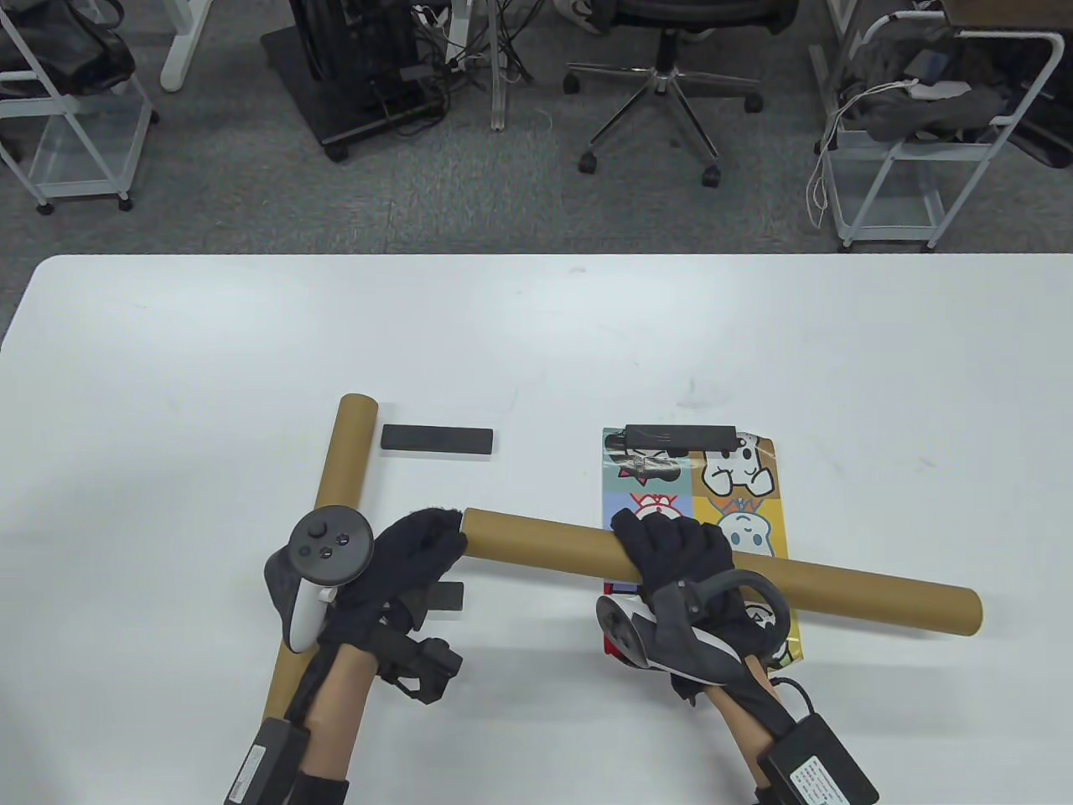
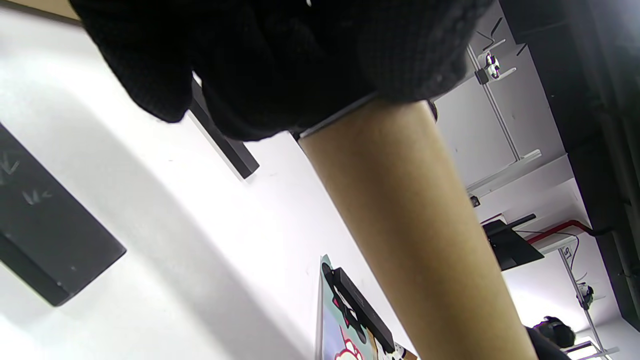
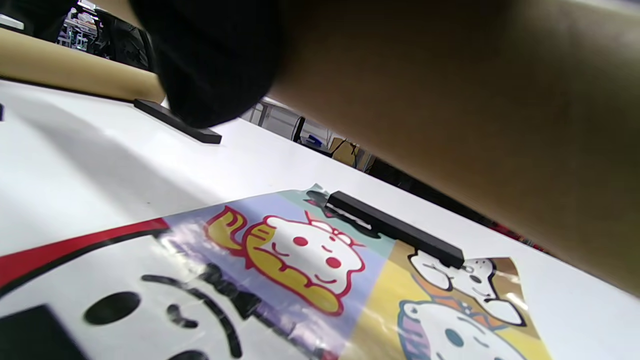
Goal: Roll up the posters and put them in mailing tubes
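My right hand (image 1: 671, 549) grips a long brown mailing tube (image 1: 838, 587) near its middle and holds it crosswise above a flat cartoon poster (image 1: 738, 495). My left hand (image 1: 423, 545) is curled round the tube's left end and hides that opening. In the left wrist view the tube (image 2: 415, 225) runs out from under the glove. From the right wrist camera, the tube (image 3: 450, 100) hangs over the poster (image 3: 300, 260). A black bar (image 1: 679, 438) weighs down the poster's far edge. A second brown tube (image 1: 348, 470) lies on the table at the left, partly under my left arm.
A loose black bar (image 1: 437, 439) lies beside the second tube's far end. Another black bar (image 1: 447, 597) lies under my left hand. The white table (image 1: 536, 335) reaches back to its far edge. Beyond it on the floor stand an office chair (image 1: 671, 75) and carts (image 1: 922, 168).
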Motion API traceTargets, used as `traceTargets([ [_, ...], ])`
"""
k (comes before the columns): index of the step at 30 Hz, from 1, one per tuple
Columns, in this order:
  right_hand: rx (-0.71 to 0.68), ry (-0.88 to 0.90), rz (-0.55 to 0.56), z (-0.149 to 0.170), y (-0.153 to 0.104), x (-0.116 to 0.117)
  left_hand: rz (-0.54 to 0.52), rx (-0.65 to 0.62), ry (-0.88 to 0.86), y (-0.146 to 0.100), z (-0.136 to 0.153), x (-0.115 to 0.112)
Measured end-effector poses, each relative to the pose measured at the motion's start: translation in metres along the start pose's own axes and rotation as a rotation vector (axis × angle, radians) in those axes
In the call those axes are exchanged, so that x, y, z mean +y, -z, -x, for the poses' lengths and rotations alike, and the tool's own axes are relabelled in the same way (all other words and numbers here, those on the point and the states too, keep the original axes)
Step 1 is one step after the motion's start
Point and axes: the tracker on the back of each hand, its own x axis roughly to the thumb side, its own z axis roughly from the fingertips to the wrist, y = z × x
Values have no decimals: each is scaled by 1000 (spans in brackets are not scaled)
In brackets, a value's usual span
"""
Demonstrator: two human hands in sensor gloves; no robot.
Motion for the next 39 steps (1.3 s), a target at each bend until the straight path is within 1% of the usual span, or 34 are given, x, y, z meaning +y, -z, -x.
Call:
traceTargets([
  [5,-4,2,-2,-1,0,1,4,-40,61,0,-3,0],
  [8,-3,10,8,1,0,0,12,-36,25,0,-2,-1],
  [13,-21,65,4,6,-1,0,14,-11,42,2,1,-2],
  [15,-14,8,35,5,-2,-1,8,1,26,2,2,-2],
  [17,-20,-11,50,5,-1,1,7,-5,19,2,1,-1],
  [20,-33,-23,33,2,-1,2,-16,6,43,1,-1,-1],
  [24,-77,-33,31,-5,-2,1,-22,59,44,3,3,0],
  [28,-91,-21,31,-7,-2,0,11,87,23,5,8,0],
  [32,-85,-20,32,-5,-2,0,22,104,-12,6,10,-1],
  [36,-81,-32,38,-5,-2,1,47,100,6,7,9,-2],
  [39,-72,-26,44,-4,-2,0,90,94,-66,7,11,0],
])
